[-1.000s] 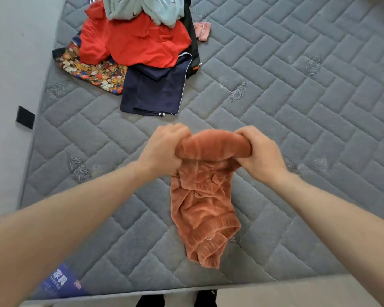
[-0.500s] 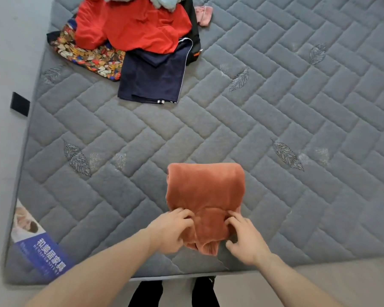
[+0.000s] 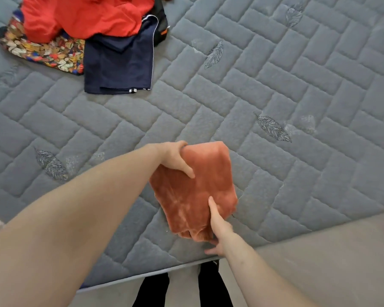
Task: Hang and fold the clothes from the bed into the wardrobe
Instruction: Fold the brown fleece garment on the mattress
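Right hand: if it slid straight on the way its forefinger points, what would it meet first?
The right hand already holds the folded orange cloth, forefinger pointing up along it. Going on, it would stay on the cloth; past its far edge lies bare mattress only, as far as this view shows.

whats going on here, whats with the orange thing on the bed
A person stands at the edge of a grey quilted mattress with a folded rust-orange garment in both hands. The left hand grips its far left corner; the right hand holds the near edge, thumb on top. More clothes wait in a pile at the far left: a red garment, a navy one and a floral one.
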